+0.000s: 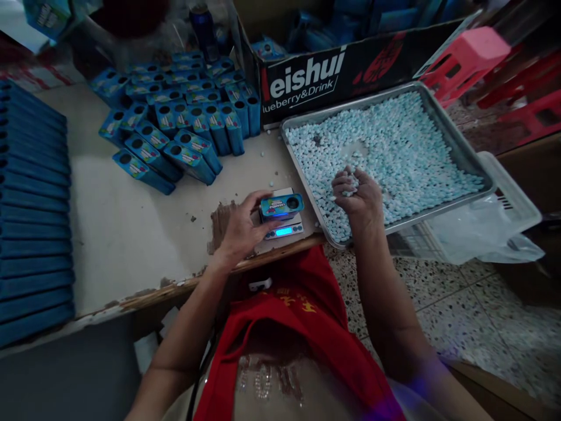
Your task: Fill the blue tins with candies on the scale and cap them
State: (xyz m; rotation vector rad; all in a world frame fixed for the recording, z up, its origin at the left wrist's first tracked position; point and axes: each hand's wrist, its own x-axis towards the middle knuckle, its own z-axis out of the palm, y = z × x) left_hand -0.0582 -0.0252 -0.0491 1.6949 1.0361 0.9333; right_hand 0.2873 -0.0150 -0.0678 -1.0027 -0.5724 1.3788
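My left hand (243, 231) is wrapped round a small blue candy box (272, 207), its thumb and fingers on opposite sides. The box stands upright on a small digital scale (297, 230) with a lit blue display, and a dark round hole shows in its top. Over the near left part of a metal tray (442, 209), my right hand (362, 196) is cupped palm up with fingers curled round some small candies (349, 186). Pale blue and white candies (407, 140) cover most of the tray.
Several blue boxes with round holes (193, 120) stand grouped behind the scale. More blue boxes (35, 222) line the table's left side. A black printed carton (315, 76) stands behind the tray. Red stools (468, 58) and a clear plastic bag (473, 231) are at the right.
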